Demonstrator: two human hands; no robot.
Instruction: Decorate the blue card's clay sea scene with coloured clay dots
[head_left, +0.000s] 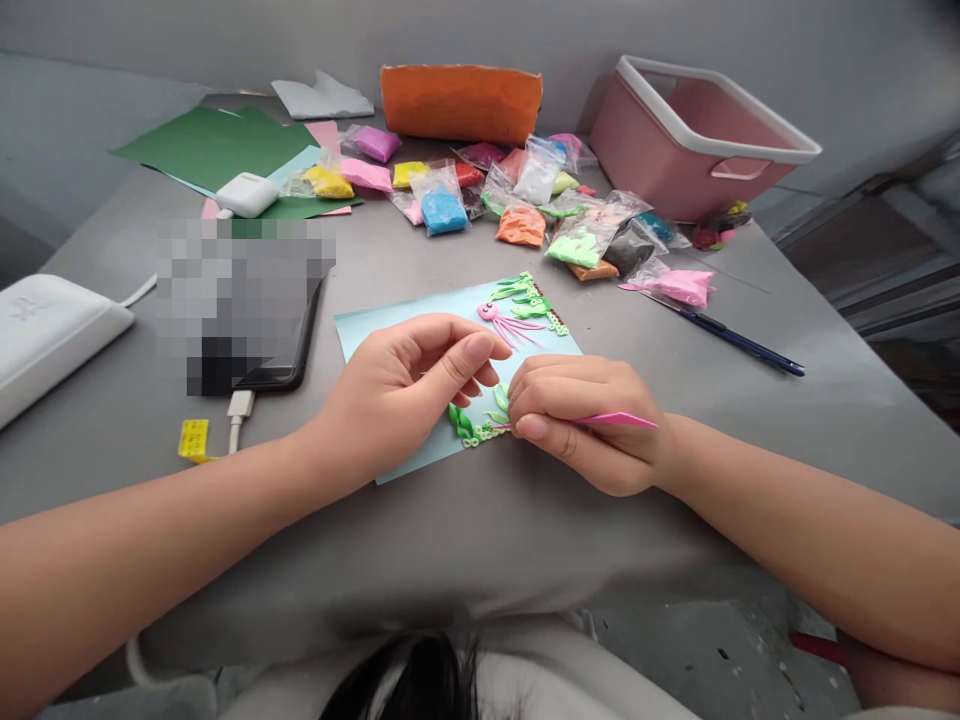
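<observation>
As it appears, the right hand (589, 388) grips a pink tool (619, 420).

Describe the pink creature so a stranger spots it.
On the table, find the light blue sheet beneath the left hand. Beside green leaves near the sheet's far right corner lies the pink creature, set apart by its eyes and trailing strands.

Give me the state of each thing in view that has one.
Left hand: curled, contents unclear
Right hand: closed on pink tool
Blue card: lying, partly decorated
Pink bin: upright, lidless
Phone: lying, cable attached
Dark pen-like tool: lying
Colored packets: filled, scattered
</observation>
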